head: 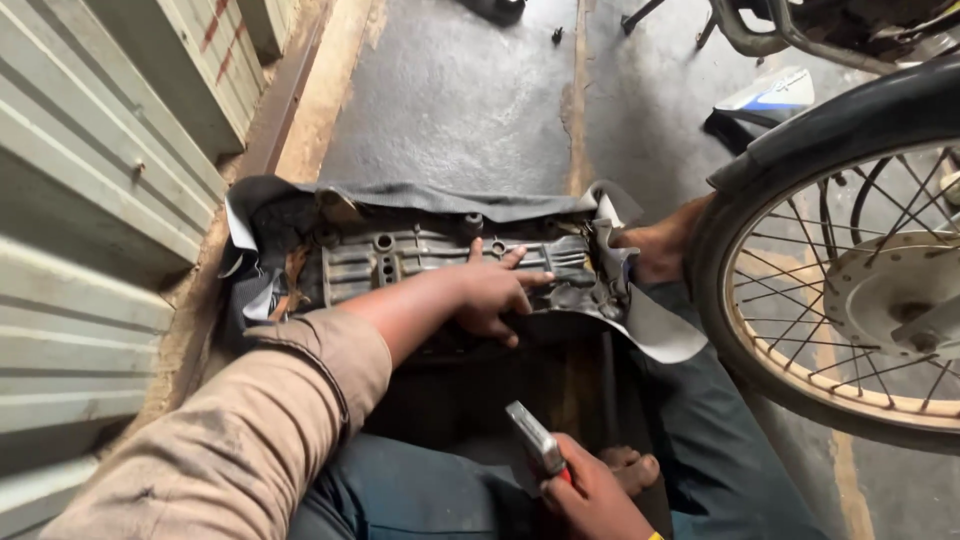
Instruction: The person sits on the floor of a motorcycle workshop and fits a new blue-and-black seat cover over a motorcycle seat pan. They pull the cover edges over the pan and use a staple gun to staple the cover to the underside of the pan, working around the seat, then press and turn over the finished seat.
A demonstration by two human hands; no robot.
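Concrete floor (450, 90): left hand (495, 290) presses seat base (440, 255), right hand (590, 495) grips stapler (535, 440).

This is a motorcycle repair workshop, with the work done down on a stained concrete floor (450, 90). A spoked motorcycle wheel (850, 290) stands at the right (its brake disc showing). Left of the wheel lies an upturned seat (430, 255); far left of it, corrugated metal shutters (90, 200).
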